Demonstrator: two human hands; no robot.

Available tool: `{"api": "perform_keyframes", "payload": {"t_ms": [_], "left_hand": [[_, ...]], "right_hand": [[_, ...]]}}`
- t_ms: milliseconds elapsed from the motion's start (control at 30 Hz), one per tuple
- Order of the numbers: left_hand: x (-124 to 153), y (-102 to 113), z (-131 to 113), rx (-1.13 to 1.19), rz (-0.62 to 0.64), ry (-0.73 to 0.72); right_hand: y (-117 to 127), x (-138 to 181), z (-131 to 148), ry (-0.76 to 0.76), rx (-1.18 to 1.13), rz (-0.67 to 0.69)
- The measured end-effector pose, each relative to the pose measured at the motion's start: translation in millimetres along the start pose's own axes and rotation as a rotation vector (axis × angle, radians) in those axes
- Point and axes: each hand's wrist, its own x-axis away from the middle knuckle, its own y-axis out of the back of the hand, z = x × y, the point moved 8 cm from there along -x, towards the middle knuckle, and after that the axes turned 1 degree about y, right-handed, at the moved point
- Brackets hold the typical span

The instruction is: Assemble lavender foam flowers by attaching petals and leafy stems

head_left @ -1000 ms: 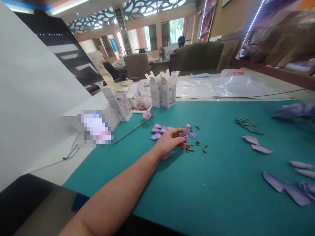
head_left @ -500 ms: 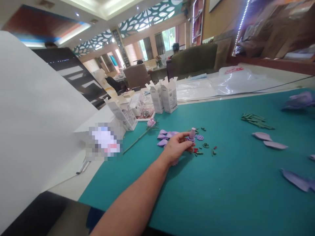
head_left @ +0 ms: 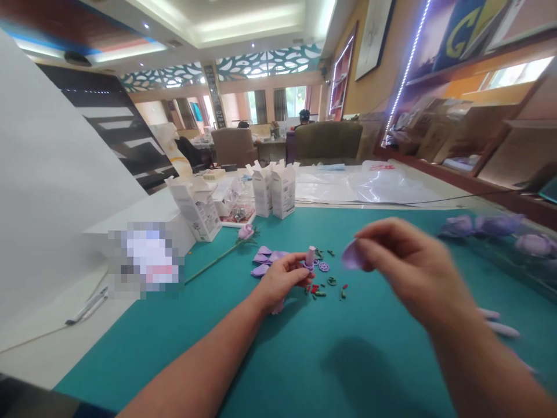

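Observation:
My left hand is closed around a small purple flower core, held upright over the green mat. Between the thumb and fingers of my right hand, blurred by motion, is a purple petal. Loose purple petals lie on the mat behind my left hand. Beside the core are a purple wheel-shaped piece, a green ring piece, and small red pieces among green bits. A finished-looking rose with a long green stem lies farther left.
White boxes stand open at the back of the green mat. More purple flowers lie at the right, partly behind my right arm. A blurred-out lit screen is on the left. Clear plastic sheeting covers the far table, with chairs and people beyond.
My right hand has come into view from the right, with a purple petal in it. My left hand still holds the core. The camera view has turned to the right.

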Motion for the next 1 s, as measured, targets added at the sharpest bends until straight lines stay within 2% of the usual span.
{"api": "perform_keyframes", "payload": {"t_ms": [133,333,700,1000], "left_hand": [[1.1,-2.9,-3.3,0.011,0.025,-0.013],[3.4,-6.3,-7.8,0.014,0.002,-0.020],[5.9,-7.3,-12.9,-0.041,-0.024,-0.036],[3.6,-7.2,-12.6,-0.103,-0.024,-0.042]], "right_hand": [[-35.5,-10.2,-43.4,-0.150,-0.008,0.049],[-47.1,-3.6,-77.7,-0.229,0.090,0.091],[-57.9,-0.6,-96.0,-0.385,-0.041,0.117],[-53.2,-1.3,-92.0,-0.353,-0.019,0.063]]}}
